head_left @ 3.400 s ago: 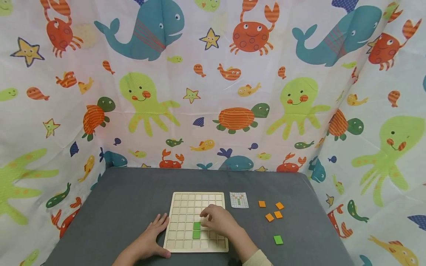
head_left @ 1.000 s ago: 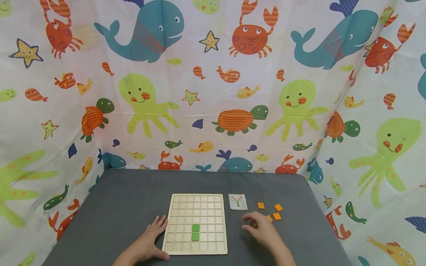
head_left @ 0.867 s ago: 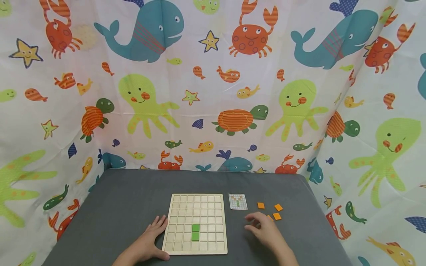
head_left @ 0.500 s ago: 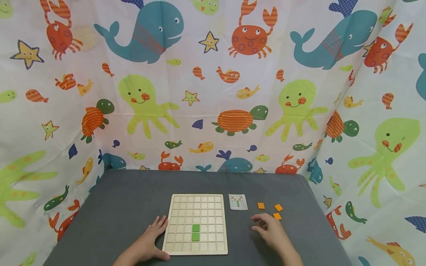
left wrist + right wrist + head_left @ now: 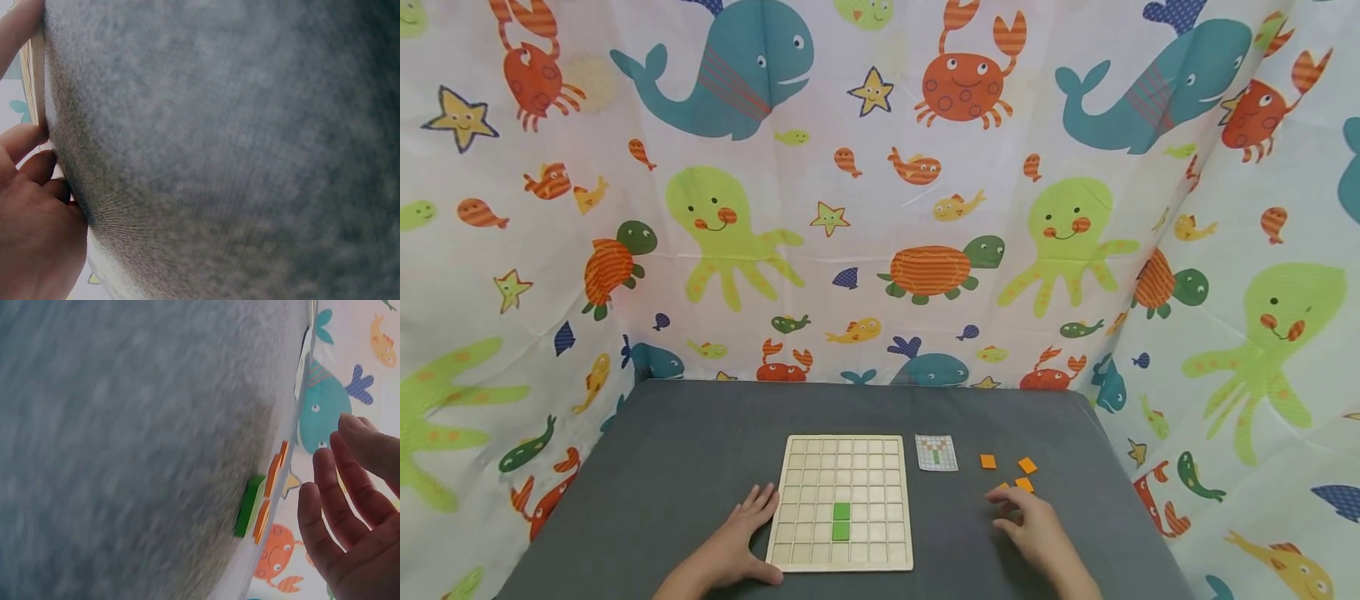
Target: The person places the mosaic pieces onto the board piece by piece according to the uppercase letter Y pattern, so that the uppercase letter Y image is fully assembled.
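Observation:
My left hand (image 5: 739, 537) rests along the left side of a wooden grid board (image 5: 880, 479), fingers spread and thumb at its near left corner. Two green square tiles, the upper one (image 5: 842, 511) and the lower one (image 5: 841, 531), sit in adjoining cells of one column. Right of the board, my right hand (image 5: 1033, 525) hovers with loosely bent fingers and nothing between them. Its fingertips overlap the nearest of several orange square tiles (image 5: 1024, 484). A loose green tile (image 5: 250, 506) lies on the table in the right wrist view; the hand hides it in the head view.
A small printed pattern card (image 5: 936, 453) lies right of the board's far corner. Grey cloth (image 5: 700, 442) covers the table. A curtain with sea animals (image 5: 865, 217) closes off the back and sides.
My right hand has left the board and moved right, toward the loose tiles. It now covers the loose green tile in the head view. My left hand stays at the board's edge.

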`<state>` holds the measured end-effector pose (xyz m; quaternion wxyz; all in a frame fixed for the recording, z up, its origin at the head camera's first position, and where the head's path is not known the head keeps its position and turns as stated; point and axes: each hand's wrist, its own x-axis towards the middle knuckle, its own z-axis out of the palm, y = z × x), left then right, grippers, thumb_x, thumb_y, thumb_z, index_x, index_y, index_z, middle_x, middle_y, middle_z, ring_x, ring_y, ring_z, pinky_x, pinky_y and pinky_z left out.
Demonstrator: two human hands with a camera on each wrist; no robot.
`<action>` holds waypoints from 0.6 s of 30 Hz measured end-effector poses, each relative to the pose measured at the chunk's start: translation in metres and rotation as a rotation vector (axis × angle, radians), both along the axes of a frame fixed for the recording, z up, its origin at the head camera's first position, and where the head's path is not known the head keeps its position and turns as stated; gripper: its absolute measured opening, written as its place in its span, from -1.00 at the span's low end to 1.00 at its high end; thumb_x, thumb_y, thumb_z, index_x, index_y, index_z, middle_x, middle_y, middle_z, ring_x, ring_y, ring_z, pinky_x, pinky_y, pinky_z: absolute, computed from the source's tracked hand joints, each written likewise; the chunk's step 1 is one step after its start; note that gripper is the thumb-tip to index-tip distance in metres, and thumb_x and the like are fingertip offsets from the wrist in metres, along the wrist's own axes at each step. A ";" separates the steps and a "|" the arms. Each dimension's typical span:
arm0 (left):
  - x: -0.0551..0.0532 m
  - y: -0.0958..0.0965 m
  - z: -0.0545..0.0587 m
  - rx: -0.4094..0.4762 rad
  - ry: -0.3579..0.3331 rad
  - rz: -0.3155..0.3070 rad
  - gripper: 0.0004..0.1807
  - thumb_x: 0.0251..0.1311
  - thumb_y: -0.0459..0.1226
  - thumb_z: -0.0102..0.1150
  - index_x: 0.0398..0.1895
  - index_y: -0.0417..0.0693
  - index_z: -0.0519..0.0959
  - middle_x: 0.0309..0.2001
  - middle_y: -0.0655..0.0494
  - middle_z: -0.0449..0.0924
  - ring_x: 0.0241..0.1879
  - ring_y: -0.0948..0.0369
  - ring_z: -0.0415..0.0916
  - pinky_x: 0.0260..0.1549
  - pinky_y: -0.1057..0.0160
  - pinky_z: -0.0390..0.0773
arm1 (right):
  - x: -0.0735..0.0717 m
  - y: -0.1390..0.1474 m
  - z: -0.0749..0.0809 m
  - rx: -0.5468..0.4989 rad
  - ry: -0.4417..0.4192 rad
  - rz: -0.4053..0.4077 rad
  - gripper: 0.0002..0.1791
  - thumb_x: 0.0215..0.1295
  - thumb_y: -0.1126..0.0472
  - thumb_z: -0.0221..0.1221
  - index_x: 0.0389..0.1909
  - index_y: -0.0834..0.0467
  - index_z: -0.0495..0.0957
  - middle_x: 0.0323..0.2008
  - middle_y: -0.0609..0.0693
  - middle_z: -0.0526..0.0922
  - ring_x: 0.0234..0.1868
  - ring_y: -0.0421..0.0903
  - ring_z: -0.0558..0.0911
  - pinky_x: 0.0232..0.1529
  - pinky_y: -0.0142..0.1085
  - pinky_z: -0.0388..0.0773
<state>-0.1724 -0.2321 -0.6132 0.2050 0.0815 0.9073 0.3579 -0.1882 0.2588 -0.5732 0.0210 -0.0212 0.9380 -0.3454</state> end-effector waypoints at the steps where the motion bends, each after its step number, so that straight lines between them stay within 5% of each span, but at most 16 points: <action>1: 0.000 0.000 0.000 0.000 0.004 -0.001 0.44 -0.45 0.12 0.68 0.58 -0.17 0.12 0.61 -0.21 -0.08 0.59 -0.27 -0.31 0.43 -0.43 -0.18 | 0.000 0.002 -0.001 0.008 -0.007 0.000 -0.59 0.03 0.42 0.47 -0.08 0.05 0.71 -0.12 -0.10 0.72 -0.18 -0.11 0.66 -0.24 -0.21 0.65; 18: 0.000 0.001 0.000 0.007 0.012 0.002 0.45 -0.47 0.14 0.68 0.58 -0.16 0.12 0.62 -0.19 -0.09 0.59 -0.25 -0.32 0.43 -0.42 -0.19 | 0.005 0.038 -0.014 0.007 -0.151 0.017 -0.54 -0.12 0.40 0.53 -0.12 0.06 0.71 -0.11 -0.06 0.70 -0.08 -0.06 0.66 0.02 0.04 0.62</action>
